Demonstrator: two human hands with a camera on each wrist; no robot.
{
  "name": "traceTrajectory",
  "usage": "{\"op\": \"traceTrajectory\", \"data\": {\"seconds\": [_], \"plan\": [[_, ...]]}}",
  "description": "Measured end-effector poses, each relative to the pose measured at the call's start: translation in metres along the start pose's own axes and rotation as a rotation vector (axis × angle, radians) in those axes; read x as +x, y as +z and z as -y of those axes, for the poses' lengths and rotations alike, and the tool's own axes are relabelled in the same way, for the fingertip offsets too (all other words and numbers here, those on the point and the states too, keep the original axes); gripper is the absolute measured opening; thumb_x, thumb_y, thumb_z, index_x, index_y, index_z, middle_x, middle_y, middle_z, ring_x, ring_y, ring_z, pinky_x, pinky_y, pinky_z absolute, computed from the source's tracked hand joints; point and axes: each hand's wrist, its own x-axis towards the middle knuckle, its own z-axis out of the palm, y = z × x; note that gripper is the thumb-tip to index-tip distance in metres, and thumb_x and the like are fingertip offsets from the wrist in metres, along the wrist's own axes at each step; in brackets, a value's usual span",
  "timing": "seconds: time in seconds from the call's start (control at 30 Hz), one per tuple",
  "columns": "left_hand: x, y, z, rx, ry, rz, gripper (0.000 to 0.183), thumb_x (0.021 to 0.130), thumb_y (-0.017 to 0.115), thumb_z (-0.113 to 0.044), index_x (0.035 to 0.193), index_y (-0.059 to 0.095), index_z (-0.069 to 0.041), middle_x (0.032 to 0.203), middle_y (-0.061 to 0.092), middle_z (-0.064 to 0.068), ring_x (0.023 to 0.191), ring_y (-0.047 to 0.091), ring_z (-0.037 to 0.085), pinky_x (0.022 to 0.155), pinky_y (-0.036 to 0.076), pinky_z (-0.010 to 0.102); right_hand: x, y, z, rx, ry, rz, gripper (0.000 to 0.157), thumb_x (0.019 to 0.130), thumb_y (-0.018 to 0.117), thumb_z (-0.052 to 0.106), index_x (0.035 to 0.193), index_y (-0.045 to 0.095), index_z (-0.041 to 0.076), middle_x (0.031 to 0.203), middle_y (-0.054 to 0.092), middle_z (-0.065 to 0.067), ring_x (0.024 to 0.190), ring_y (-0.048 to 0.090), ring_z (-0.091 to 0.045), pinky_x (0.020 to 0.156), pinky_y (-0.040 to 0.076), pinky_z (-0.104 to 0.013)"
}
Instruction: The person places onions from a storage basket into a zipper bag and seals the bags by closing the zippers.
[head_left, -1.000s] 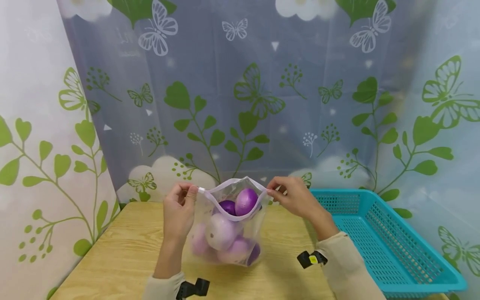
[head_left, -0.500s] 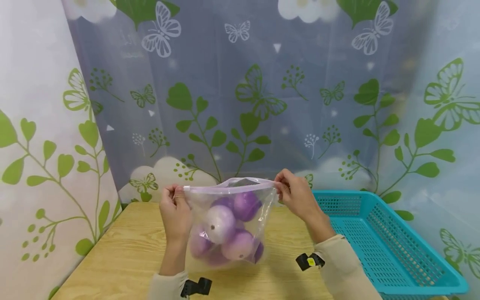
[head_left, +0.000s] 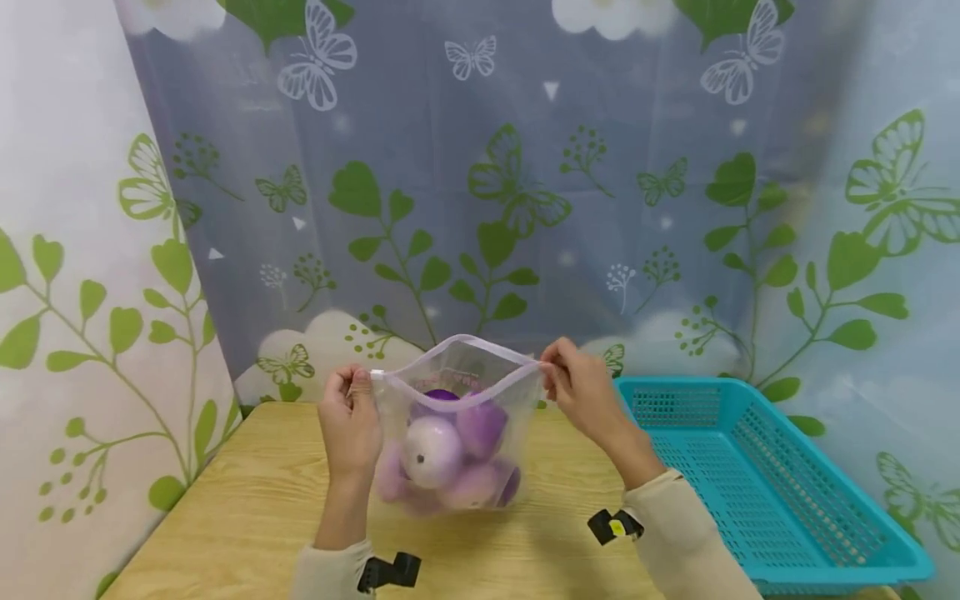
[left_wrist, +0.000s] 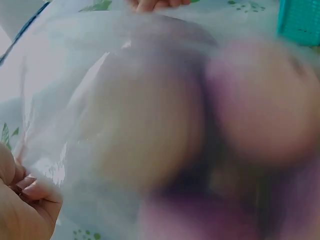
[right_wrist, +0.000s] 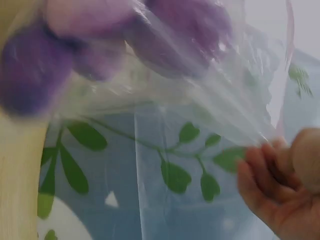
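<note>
A clear plastic slider zip bag [head_left: 465, 437] stands in the middle of the head view, its pale lilac zip strip parted into a wide mouth. Inside lie several round, glossy things [head_left: 432, 452], some deep purple, some pale lilac to white, with a small dark spot on one end. My left hand [head_left: 351, 425] pinches the top left corner of the bag, right at the white slider [head_left: 377, 372]. The opposite top corner is pinched between the thumb and fingers of my right hand [head_left: 585, 392]. Both wrist views show the bag's film stretched taut from the fingertips.
A turquoise perforated plastic basket [head_left: 832, 575] sits to the right, beyond my right forearm. Under the bag is a light wood-grain table [head_left: 247, 492]. Behind the table hangs a cloth [head_left: 420, 125] printed with leaves and butterflies.
The bag's mouth narrowed as the hands drew apart half a second ago; now it gapes wide again. The round things have settled lower in the bag.
</note>
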Motion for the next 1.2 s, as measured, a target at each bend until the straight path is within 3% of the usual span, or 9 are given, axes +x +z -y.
{"op": "traceTrajectory", "data": {"seconds": [0.1,0.23,0.47,0.7,0.87,0.97,1.2], "plan": [[0.003,-0.003,0.002,0.004,-0.047,0.002,0.021,0.109,0.048,-0.012,0.103,0.055,0.007,0.082,0.053,-0.004,0.059,0.047,0.000,0.049,0.042,0.012,-0.001,-0.003,-0.006,-0.150,-0.007,-0.082,0.008,0.098,0.062,-0.003,0.092,0.059,0.001,0.070,0.062,-0.008,0.057,0.056,-0.012,0.051,0.048,-0.022],[0.005,-0.005,0.003,0.052,-0.088,0.004,0.022,0.109,0.048,-0.013,0.107,0.056,0.008,0.084,0.055,-0.003,0.062,0.047,0.001,0.052,0.043,0.011,-0.002,-0.009,-0.010,-0.223,0.015,0.009,0.008,0.098,0.063,-0.002,0.094,0.060,0.003,0.076,0.065,-0.008,0.060,0.052,-0.012,0.055,0.045,-0.024],[0.006,-0.004,0.006,0.129,-0.093,0.032,0.023,0.107,0.054,-0.013,0.109,0.061,0.009,0.100,0.061,0.008,0.069,0.051,0.000,0.056,0.046,0.013,-0.004,-0.007,-0.012,-0.191,0.068,0.184,0.008,0.100,0.062,0.003,0.093,0.060,0.007,0.079,0.063,-0.005,0.064,0.046,-0.011,0.059,0.042,-0.025],[0.003,-0.007,0.006,0.253,-0.081,0.125,0.025,0.100,0.068,-0.020,0.109,0.074,0.003,0.106,0.073,0.019,0.084,0.057,0.005,0.071,0.048,0.015,-0.003,-0.011,-0.012,-0.159,0.063,0.208,0.006,0.100,0.063,0.006,0.095,0.061,0.006,0.078,0.065,-0.005,0.064,0.050,-0.009,0.058,0.043,-0.024],[-0.001,-0.003,0.008,0.241,-0.010,0.112,0.016,0.095,0.075,-0.013,0.098,0.078,0.002,0.097,0.075,0.020,0.075,0.059,0.001,0.065,0.049,0.015,-0.003,-0.012,-0.014,-0.101,0.059,0.215,0.006,0.100,0.063,0.003,0.094,0.061,0.005,0.081,0.069,-0.008,0.066,0.060,-0.011,0.058,0.051,-0.023],[-0.002,-0.001,0.009,0.221,-0.012,0.099,0.016,0.094,0.075,-0.013,0.097,0.078,0.003,0.096,0.076,0.020,0.074,0.059,0.000,0.064,0.050,0.014,-0.003,-0.013,-0.015,-0.068,0.064,0.224,0.007,0.100,0.062,0.000,0.095,0.061,0.004,0.083,0.071,-0.009,0.069,0.066,-0.012,0.060,0.055,-0.023],[-0.003,0.002,0.010,0.139,-0.023,0.145,0.016,0.095,0.074,-0.009,0.101,0.077,0.005,0.093,0.076,0.023,0.072,0.063,0.000,0.063,0.052,0.013,0.001,-0.022,-0.011,-0.050,0.063,0.244,0.008,0.099,0.063,0.000,0.093,0.062,0.005,0.080,0.070,-0.008,0.065,0.059,-0.008,0.056,0.049,-0.022]]}}
